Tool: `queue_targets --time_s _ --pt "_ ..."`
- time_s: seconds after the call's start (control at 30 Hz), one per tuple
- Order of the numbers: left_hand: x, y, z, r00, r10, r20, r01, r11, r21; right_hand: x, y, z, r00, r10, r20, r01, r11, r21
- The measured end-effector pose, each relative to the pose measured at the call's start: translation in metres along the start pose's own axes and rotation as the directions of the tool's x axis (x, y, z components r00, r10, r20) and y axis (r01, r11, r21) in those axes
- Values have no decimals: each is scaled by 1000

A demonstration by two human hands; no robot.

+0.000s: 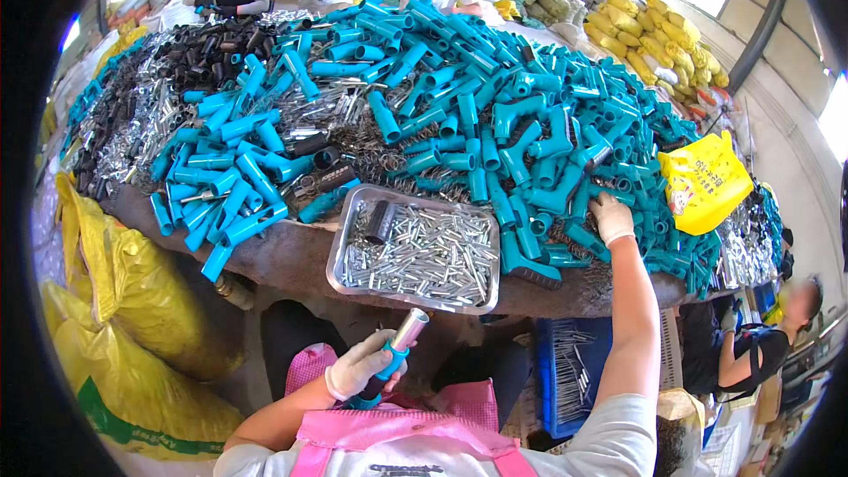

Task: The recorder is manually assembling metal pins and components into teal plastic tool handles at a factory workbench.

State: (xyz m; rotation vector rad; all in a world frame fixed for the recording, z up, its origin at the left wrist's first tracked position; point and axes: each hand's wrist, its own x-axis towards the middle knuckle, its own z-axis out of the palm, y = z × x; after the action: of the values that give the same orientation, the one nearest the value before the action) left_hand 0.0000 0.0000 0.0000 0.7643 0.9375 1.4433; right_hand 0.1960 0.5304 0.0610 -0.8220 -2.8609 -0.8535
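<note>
My left hand (360,367), in a pale glove, is closed around a teal-and-black tool handle with a bare silver metal tube (410,330) sticking up from it. It is held above my lap, in front of the table edge. My right arm stretches forward, and my gloved right hand (611,217) rests in the big pile of teal plastic housings (552,137). Its fingers are bent down close together; what lies under their tips is hidden. Between the hands, at the table edge, sits a metal tray (332,272) of small silver pins, with a black cylinder (380,222) lying in it.
Black sleeves (216,53) and shiny metal parts (141,128) heap up at the left. A yellow bag (705,182) lies right of my hand. Yellow sacks (146,287) stand left; a blue crate (546,380) with rods sits below right. Several people work around the table.
</note>
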Motion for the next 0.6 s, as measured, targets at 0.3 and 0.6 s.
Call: queue_targets --time_s 0.3,0.6 --pt "-5 -5 0 998 -31 -60 33 999 30 -17 13 -25 989 95 -116 -96 995 4" --pt "17 9 -4 999 -50 -18 53 962 267 -98 -182 -191 994 88 -66 70 -52 996"
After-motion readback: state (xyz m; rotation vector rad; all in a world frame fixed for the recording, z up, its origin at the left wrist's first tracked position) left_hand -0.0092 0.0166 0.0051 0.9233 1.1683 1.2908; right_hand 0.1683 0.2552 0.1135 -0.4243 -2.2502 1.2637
